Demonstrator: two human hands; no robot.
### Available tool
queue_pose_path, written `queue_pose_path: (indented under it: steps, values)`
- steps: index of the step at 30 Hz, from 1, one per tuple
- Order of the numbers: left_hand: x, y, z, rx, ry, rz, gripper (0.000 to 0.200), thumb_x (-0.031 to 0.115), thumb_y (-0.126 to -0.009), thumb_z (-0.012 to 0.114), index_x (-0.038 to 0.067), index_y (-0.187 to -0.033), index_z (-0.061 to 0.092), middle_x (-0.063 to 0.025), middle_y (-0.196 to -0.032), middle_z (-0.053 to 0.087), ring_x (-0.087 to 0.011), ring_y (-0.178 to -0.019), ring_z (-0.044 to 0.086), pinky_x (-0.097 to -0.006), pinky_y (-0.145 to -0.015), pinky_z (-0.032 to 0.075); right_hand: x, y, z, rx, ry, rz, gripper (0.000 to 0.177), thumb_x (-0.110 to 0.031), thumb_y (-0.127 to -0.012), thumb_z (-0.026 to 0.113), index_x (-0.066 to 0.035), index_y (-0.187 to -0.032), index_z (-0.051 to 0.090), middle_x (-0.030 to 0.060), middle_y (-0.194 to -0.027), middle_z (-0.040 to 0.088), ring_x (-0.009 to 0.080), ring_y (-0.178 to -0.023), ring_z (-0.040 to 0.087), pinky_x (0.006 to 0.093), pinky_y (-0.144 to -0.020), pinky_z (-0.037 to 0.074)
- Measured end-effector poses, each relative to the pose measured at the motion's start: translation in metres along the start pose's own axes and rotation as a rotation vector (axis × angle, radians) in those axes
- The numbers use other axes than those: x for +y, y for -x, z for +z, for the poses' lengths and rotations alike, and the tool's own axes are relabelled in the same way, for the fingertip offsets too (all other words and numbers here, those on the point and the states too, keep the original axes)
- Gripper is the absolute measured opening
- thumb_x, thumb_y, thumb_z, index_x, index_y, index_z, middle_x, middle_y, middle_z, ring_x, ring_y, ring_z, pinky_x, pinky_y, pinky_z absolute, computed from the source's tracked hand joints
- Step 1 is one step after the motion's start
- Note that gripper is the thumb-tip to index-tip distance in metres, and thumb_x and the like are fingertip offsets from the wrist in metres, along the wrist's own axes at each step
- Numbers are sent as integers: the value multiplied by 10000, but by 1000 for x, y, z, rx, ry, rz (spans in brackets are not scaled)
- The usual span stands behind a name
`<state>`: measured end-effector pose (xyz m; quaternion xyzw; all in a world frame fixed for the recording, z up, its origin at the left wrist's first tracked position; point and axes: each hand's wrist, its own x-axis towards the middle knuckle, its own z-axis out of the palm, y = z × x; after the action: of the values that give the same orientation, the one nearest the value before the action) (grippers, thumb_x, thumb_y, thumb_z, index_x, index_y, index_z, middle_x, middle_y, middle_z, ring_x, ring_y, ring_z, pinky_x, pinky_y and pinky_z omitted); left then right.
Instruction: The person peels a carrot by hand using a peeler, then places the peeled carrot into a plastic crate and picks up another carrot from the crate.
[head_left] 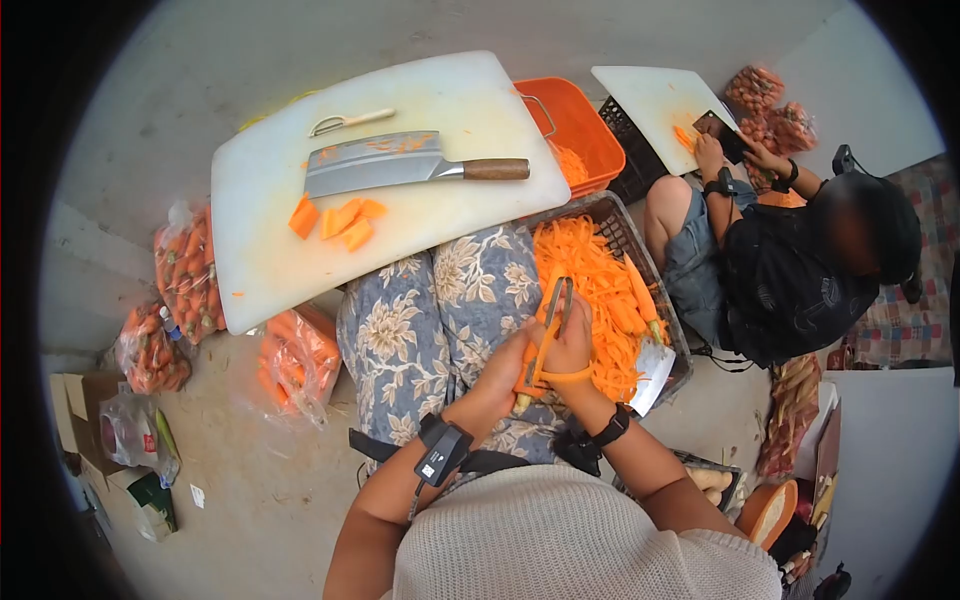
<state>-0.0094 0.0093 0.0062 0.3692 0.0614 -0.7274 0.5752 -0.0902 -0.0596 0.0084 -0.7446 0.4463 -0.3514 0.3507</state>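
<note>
Peeling appears to be the step in hand: at the near-left side of the black crate (684, 372) of shavings (575, 250), the left hand (502, 368) grips a carrot (530, 368), while the right hand (572, 345), close beside it, is clasped round a peeler (568, 297). The next stroke would call for a firm, steady carrot, angled toward the crate.
</note>
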Motion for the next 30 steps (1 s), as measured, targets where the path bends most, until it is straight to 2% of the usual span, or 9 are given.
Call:
queue_pose_path:
  steps: [2,7,12,14,15,17,24,27,30]
  values:
    - [0,-2,0,27,-26,9,406,384,-941,361,61,-1168,456,-73,-1011,566,-164,-860,581,-283,-677,494,2,-7,1,-1,47,-36,351,-136,-671,687,26,-893,469,223,-1086,462,344,-1063,434,371,-905,352]
    - [-6,-5,-6,-32,-157,4,446,416,-951,294,32,-1101,464,-128,-869,600,-218,-702,620,-322,-593,514,38,-39,1,70,92,271,325,-182,-676,688,13,-821,472,175,-915,483,324,-908,471,370,-809,376]
    - [2,-2,1,10,-158,3,451,411,-952,290,20,-1104,455,-146,-832,598,-224,-667,620,-308,-580,513,72,-55,10,-44,37,297,314,-188,-669,675,11,-806,474,159,-869,473,294,-865,472,359,-763,383]
    - [7,1,4,-8,-153,-26,443,403,-953,299,19,-1109,454,-148,-837,598,-227,-670,620,-307,-579,513,86,-59,16,-4,-114,383,239,-151,-667,657,2,-719,482,131,-764,502,231,-708,514,334,-619,408]
    - [9,4,6,-19,-142,-24,435,394,-951,317,16,-1121,451,-150,-852,597,-228,-677,621,-308,-587,516,85,-62,15,-4,-111,385,239,-151,-667,657,2,-719,482,131,-764,502,231,-708,514,334,-619,408]
    - [11,5,6,-27,-130,-23,429,384,-949,335,13,-1133,447,-152,-866,597,-230,-683,621,-308,-594,519,85,-72,9,-51,-323,508,145,-84,-740,608,-23,-676,493,24,-556,476,119,-421,460,265,-405,369]
    - [12,2,2,-51,-106,-73,434,367,-942,375,-2,-1164,430,-165,-913,594,-230,-703,621,-313,-619,526,90,-81,11,-58,-394,571,160,-65,-736,601,-36,-636,480,20,-546,468,124,-391,453,256,-358,344]
    - [14,4,2,-58,-111,-100,437,367,-942,376,-9,-1157,431,-168,-903,594,-233,-697,621,-313,-612,523,81,-87,7,-36,-321,571,258,-78,-674,629,-85,-561,397,12,-540,449,108,-431,423,269,-408,341]
    - [14,2,-2,-71,-130,-116,440,369,-941,377,-14,-1149,436,-168,-889,593,-236,-695,622,-315,-604,520,92,-94,4,-27,-320,690,168,-99,-703,646,-17,-681,502,35,-563,485,137,-415,473,266,-380,365]
